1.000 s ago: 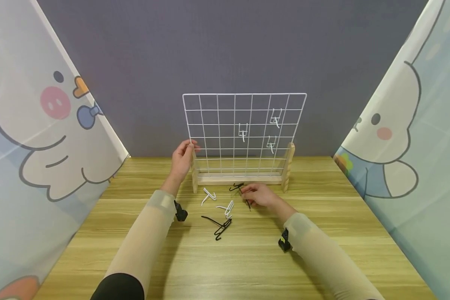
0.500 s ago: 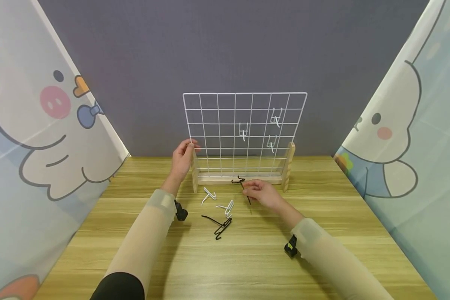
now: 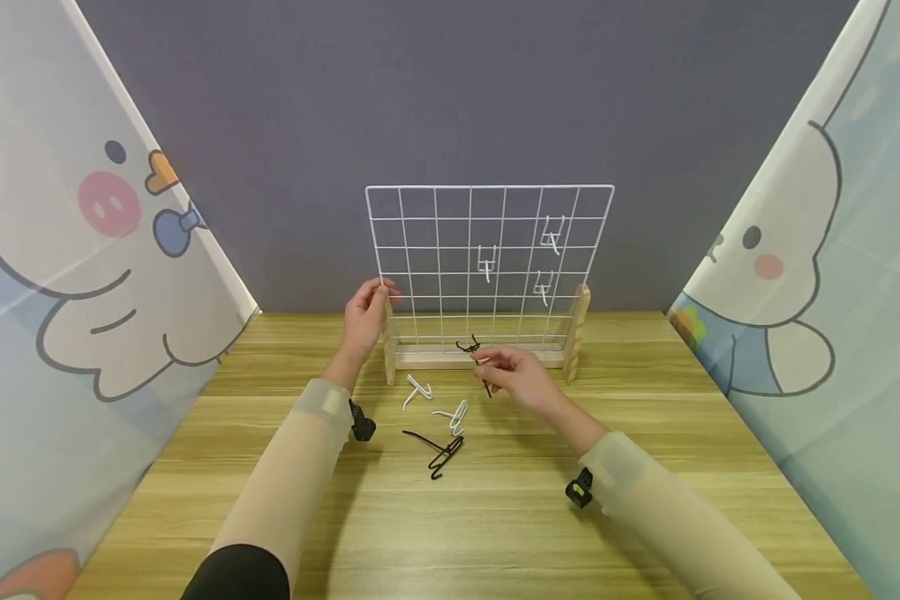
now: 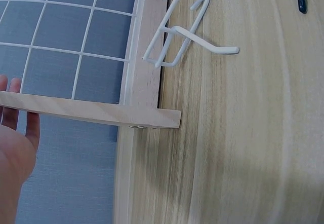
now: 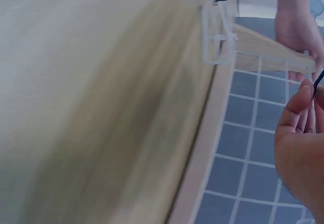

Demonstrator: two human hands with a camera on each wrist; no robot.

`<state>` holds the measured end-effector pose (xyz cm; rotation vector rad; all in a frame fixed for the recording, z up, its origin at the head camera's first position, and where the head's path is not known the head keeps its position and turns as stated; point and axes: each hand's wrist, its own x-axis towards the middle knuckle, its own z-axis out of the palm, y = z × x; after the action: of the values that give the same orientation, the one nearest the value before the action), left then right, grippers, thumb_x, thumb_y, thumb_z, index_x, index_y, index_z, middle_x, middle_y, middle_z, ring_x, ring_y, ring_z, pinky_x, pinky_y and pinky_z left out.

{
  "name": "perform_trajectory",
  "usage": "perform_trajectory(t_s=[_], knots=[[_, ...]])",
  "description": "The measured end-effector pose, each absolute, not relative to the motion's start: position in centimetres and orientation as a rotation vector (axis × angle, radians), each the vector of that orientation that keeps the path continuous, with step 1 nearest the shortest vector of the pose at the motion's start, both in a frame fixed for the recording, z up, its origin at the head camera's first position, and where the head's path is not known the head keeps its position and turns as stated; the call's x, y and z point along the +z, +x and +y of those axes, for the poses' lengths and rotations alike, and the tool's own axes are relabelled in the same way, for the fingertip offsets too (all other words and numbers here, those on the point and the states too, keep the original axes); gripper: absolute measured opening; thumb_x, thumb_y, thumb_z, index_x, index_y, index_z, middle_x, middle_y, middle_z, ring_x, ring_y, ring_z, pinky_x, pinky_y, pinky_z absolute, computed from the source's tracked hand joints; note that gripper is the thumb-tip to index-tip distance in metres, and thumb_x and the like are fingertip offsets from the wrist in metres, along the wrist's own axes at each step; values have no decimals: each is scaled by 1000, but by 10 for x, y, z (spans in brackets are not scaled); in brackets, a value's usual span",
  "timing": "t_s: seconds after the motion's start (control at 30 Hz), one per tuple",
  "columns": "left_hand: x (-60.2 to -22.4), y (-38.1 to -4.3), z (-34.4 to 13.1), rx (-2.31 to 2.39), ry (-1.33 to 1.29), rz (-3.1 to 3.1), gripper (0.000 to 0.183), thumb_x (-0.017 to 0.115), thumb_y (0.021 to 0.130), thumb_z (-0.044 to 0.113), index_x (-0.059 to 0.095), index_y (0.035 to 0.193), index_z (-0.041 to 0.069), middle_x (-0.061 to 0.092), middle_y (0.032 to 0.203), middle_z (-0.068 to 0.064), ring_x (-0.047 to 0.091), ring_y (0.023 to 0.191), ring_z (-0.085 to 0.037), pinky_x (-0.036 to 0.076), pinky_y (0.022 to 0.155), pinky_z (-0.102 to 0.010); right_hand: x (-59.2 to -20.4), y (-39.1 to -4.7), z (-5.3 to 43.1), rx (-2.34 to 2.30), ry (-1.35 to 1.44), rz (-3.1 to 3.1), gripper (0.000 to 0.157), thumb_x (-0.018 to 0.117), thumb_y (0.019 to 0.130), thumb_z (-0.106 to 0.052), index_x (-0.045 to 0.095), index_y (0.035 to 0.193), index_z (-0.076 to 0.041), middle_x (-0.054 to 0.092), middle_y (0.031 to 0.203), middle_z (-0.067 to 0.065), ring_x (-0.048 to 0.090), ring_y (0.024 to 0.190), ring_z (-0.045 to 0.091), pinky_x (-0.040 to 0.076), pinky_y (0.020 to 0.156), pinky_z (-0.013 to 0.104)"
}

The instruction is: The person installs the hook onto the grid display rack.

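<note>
My left hand (image 3: pixel 363 318) grips the left post (image 4: pixel 86 110) of a wooden stand, thumb in front and fingers behind. A white wire grid panel (image 3: pixel 487 187) stands upright in it. My right hand (image 3: pixel 523 379) pinches a black wire hook (image 3: pixel 468 346) by its stem, in front of the stand's bottom rail (image 3: pixel 427 361); its prongs point up toward the grid. In the right wrist view only a bit of that hook (image 5: pixel 318 83) shows between thumb and fingertips. Three white hooks hang on the grid: one near the middle (image 3: pixel 486 265), an upper right one (image 3: pixel 552 238) and a lower right one (image 3: pixel 543 288).
On the wooden table (image 3: pixel 450 533), a white hook (image 3: pixel 417 390) lies near the stand's left foot. Closer to me lie another white hook (image 3: pixel 461 411) and a black hook (image 3: pixel 444 456). A grey wall (image 3: pixel 450 92) rises behind; cartoon-printed curtains flank the table.
My right hand has raised the black hook off the table and brought it forward and slightly left, up to the grid's lower edge. My left hand has stayed on the post.
</note>
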<state>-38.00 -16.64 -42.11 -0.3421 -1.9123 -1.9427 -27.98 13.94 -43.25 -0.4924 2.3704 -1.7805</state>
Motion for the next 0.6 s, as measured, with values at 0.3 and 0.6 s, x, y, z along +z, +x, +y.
perform_trajectory(t_s=[0.3,0.6], knots=[[-420,-380,-165,-1956,-329,-1918,29,54,116,17,69,128,-4,75,117,-26,69,90,-7,40,60,-17,-395,-284,114,-1844,-581,2344,31,74,106,-15,73,136,-9,78,105,5,68,88,16,60,80,30],[-423,-383,-165,-1973,-333,-1860,23,55,115,13,71,122,-2,75,117,-30,76,101,-19,47,70,-20,-359,-288,95,-1865,-633,2350,28,74,107,-18,75,134,-13,78,106,9,70,88,18,61,79,28]])
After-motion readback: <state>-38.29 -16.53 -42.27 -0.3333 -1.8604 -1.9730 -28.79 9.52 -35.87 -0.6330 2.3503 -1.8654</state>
